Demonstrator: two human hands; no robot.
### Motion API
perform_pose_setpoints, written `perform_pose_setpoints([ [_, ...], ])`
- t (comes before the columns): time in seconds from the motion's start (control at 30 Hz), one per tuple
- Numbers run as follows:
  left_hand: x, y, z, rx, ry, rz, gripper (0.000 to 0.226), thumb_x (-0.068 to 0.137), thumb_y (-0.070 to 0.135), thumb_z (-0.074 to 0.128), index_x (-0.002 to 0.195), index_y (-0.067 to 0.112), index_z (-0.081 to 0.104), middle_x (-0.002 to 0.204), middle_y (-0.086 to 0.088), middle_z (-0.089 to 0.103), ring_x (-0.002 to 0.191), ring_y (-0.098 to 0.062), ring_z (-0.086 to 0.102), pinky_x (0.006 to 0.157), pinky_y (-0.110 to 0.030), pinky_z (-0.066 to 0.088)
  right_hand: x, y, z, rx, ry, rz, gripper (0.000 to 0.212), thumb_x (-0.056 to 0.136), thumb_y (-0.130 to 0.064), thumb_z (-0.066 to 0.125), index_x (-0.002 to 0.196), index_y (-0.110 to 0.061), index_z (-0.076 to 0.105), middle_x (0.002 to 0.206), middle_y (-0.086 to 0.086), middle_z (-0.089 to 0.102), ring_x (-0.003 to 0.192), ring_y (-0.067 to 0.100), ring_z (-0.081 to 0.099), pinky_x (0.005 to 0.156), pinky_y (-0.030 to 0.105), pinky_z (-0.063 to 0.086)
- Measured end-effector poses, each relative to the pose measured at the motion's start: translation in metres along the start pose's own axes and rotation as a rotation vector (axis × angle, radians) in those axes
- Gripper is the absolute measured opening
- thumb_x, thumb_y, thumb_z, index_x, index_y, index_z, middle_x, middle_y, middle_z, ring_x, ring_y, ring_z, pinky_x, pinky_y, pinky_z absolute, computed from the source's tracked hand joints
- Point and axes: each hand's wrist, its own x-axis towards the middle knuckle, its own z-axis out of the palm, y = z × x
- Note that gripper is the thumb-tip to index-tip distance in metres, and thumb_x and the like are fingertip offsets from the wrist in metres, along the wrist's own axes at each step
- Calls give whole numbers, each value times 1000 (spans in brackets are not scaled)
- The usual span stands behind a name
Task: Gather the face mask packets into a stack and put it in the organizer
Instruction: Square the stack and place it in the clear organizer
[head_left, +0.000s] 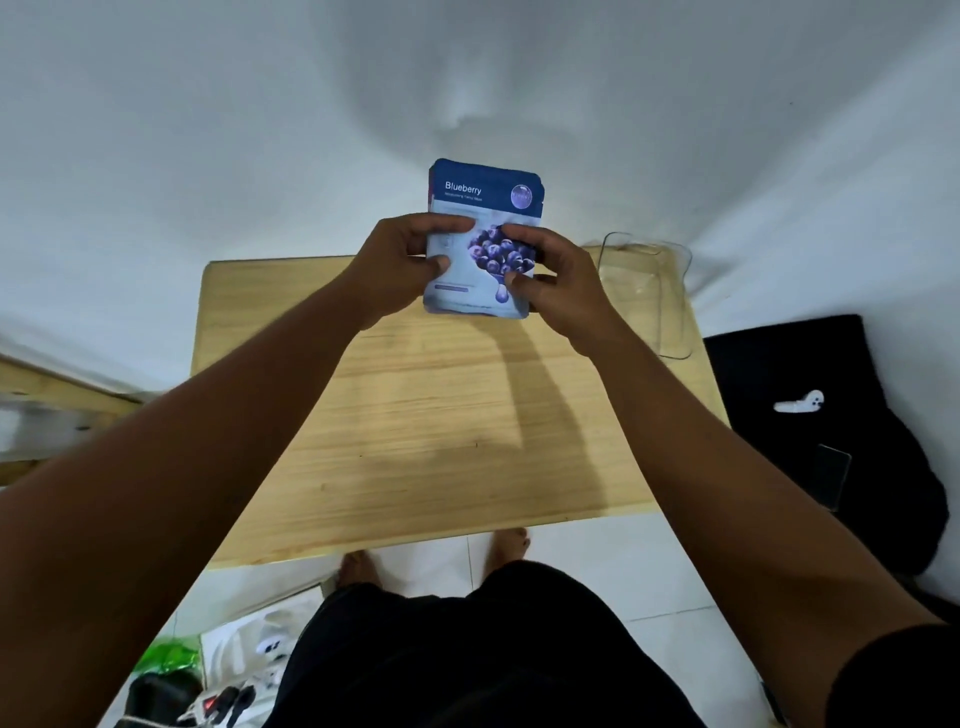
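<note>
Two hands are seen closed on one stack of face mask packets (480, 244), which is held upright above the far part of the wooden table (415, 415). At the left, the left hand (400, 270) is wrapped round the stack's left edge, with the thumb pressed on the front packet and the fingers curled behind. In the middle, the blueberry packet faces the camera; slightly offset edges are visible at the stack's top and bottom, so several packets are judged to be gathered, though not yet squared. On the right side, the stack is pinched by the right hand (550, 280), with fingertips laid across the printed berries. Further right, the clear organizer (670, 291) is seen at the table's far right corner, near the stack but apart from it; nothing can be made out inside it.

The gathering is judged done and the placing not yet begun. Slippery packets could fan out or slide from the stack if either grip is eased during the carry. An uneven lower edge could be caught on the organizer's rim, and the light tray could be pushed toward the table edge.
</note>
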Motion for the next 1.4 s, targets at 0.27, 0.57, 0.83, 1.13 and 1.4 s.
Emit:
perform_pose_setpoints([
  [0.27,27,1,75,-5,-138,-22,44,92,-11,57,128,14,65,125,-3,62,103,-10,65,81,-19,60,-29,26,-56,-49,136,159,50,84,4,62,125,-23,66,126,-3,66,106,4,61,90,17,53],
  [0.57,71,-3,191,-119,-176,-157,47,91,-13,56,129,12,65,133,-13,60,106,-21,64,78,-26,61,-35,69,-146,-35,230,331,53,77,7,63,120,-24,67,117,-1,68,108,15,65,86,32,61],
  [0.83,86,-19,243,-245,-59,-370,45,90,-13,57,127,11,65,132,-15,57,112,-32,63,83,-49,62,-10,99,-174,-103,140,428,58,76,18,57,124,-15,66,121,4,62,98,13,62,74,18,57],
  [1.13,85,-17,263,-180,-11,-400,46,91,-13,54,129,11,62,110,0,57,89,-16,63,65,-36,64,0,112,-186,-105,103,494,51,79,13,61,118,-20,71,117,-2,62,99,12,63,80,26,59],
  [1.4,112,-14,274,63,-115,-411,46,96,-7,47,134,15,60,121,-9,52,98,-25,58,62,-23,55,5,116,-186,-323,111,503,44,82,-1,69,123,-17,68,127,5,65,116,21,61,105,31,49],
])
